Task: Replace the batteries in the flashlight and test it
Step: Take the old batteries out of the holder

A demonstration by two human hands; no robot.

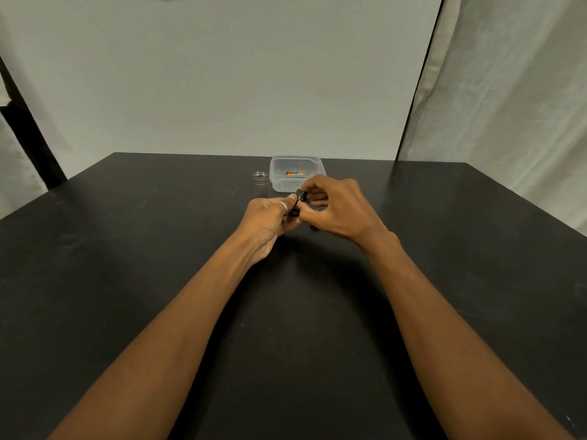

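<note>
At frame centre, your left hand [270,219] and right hand [336,211] both pinch the black flashlight part [299,201]. Behind, the clear container [278,184] holds an orange battery [293,174]; a silver ring [260,177] stands at its left.

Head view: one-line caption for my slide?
Left hand and right hand hold a black part; plastic tub and metal ring behind.

This looks like a makeshift recording booth, not a lived-in room. White cloth sheets [222,74] hang as a backdrop behind and on both sides, with loose folds in the right-hand drape [508,96]. Slanted black frame poles [28,131] hold the cloth up. A plain matte black table [127,249] fills the enclosed space.
</note>
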